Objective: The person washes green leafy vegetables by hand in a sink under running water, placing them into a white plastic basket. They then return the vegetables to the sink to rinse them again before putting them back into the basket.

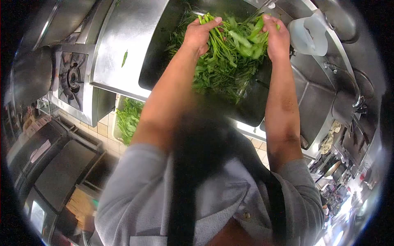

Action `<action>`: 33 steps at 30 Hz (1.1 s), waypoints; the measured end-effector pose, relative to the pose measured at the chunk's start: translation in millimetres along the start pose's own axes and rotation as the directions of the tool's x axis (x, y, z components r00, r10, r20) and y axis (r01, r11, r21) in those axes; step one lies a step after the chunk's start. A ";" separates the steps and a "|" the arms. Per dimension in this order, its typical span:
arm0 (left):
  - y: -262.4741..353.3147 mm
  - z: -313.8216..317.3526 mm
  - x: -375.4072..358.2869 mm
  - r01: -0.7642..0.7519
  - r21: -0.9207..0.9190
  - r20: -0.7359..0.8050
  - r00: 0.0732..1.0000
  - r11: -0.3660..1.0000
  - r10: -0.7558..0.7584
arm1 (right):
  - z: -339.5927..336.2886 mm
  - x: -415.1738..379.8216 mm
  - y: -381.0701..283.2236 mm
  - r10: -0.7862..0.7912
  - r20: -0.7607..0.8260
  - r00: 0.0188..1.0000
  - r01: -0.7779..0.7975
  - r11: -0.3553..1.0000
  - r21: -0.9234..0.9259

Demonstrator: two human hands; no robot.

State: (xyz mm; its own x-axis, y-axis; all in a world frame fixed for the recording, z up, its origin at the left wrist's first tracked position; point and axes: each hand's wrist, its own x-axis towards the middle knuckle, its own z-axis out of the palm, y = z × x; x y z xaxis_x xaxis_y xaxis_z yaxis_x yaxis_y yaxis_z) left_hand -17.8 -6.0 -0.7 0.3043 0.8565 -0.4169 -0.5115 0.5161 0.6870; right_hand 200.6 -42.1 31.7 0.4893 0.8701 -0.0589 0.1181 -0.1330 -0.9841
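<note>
Over the dark sink basin (150,67), my left hand (200,36) is closed around a bunch of green leafy stems (216,37), its thumb lying across them. My right hand (278,37) pinches pale green stalks (257,30) at the right side of the same mass; its fingertips are partly hidden by the greens. Between my two hands, leaves and stalks look blurred. Below them, a heap of leafy greens (215,78) fills much of the basin, with finer, darker leaves toward the edges.
A metal worktop (117,37) with one loose leaf (124,58) adjoins the sink's left. Beneath it stands a basket of greens (130,119); farther left is a gas burner (74,78). To the right are a white plastic jug (310,35), another basin (316,98) and a faucet (358,100).
</note>
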 end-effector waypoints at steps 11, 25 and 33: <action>-8.4 21.0 -6.2 -0.025 0.164 -0.018 0.999 0.986 0.028 | 48.3 -39.4 -4.0 -0.055 0.419 0.906 0.344 0.670 -0.658; -11.8 20.0 -3.0 -0.040 0.144 0.049 0.998 0.989 0.033 | 40.5 -19.2 16.9 -0.058 0.160 0.985 0.138 0.823 -0.551; -9.0 -7.9 8.0 -0.010 0.014 -0.008 1.000 1.000 0.010 | 1.0 -1.8 5.0 0.100 0.245 0.964 -0.167 0.948 0.271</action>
State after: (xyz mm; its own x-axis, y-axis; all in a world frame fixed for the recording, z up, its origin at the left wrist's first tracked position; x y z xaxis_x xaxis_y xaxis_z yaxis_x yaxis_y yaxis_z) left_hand -17.1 -3.8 -14.9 0.2927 0.8618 -0.4143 -0.5032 0.5073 0.6996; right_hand 199.4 -43.9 26.7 0.2720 0.9421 -0.1962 -0.2043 -0.1427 -0.9684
